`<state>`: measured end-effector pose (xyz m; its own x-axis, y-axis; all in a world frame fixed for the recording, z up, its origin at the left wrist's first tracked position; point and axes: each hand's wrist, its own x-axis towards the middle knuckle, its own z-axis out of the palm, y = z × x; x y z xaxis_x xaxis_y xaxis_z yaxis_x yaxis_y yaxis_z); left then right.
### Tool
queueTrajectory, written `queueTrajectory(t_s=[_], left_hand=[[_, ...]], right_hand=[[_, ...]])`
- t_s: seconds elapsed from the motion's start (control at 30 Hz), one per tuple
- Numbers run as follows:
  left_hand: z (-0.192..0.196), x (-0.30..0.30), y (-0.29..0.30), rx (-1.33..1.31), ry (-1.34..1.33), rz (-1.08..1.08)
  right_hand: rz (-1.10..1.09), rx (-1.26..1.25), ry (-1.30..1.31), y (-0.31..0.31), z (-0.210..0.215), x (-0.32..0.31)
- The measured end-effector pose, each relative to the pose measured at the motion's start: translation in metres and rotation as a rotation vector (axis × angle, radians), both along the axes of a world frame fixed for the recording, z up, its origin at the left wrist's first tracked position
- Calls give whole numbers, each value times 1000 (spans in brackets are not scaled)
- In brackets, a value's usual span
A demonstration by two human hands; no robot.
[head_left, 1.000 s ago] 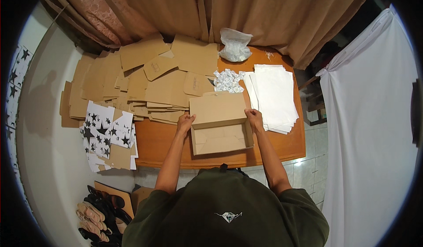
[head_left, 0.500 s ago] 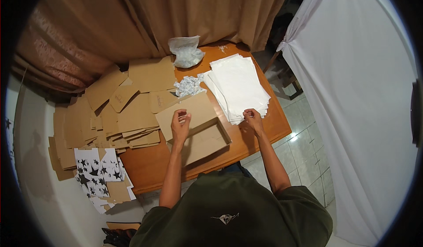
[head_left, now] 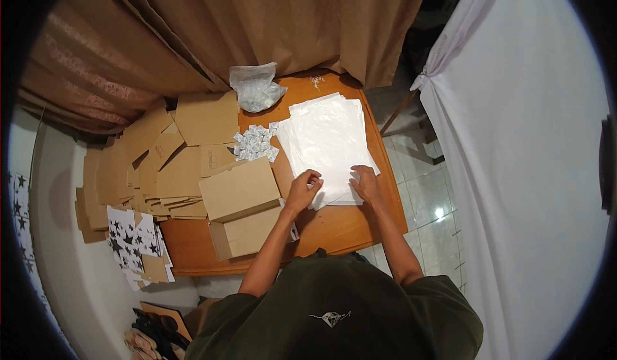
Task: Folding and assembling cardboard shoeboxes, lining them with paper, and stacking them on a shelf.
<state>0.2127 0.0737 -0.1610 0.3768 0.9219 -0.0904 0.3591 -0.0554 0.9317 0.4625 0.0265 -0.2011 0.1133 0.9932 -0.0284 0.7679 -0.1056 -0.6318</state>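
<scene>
A stack of thin white sheets [head_left: 331, 135] lies on the right part of the wooden table. My left hand [head_left: 303, 192] is at its near left edge, fingers loosely curled with a small gap to the thumb. At the near right edge, my right hand [head_left: 366, 185] touches the top sheet, its thumb and fingers apart. No held thing shows in either hand. Beside my left forearm stands an open brown cardboard box [head_left: 239, 196], lid raised at the far side, its inside bare where visible. My forearm hides part of its right side.
Flat cardboard pieces [head_left: 186, 177] are heaped on the left. Star-patterned white-and-black cardboard [head_left: 132, 238] lies at the near left corner. Small white packets [head_left: 257, 143] are piled beyond the box, with a clear plastic bag [head_left: 257, 90] behind them. A brown curtain [head_left: 257, 19] hangs at the back.
Both hands have come to the paper stack; my left hand moved right, away from the box. The box now stands further left and is turned, and the view has shifted.
</scene>
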Motion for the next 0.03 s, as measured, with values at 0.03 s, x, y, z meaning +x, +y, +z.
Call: queueTrajectory(t_s=[0.03], left_hand=[[-12,12,2,28,24,-29]], right_hand=[[72,68,-22,6,-2,8]])
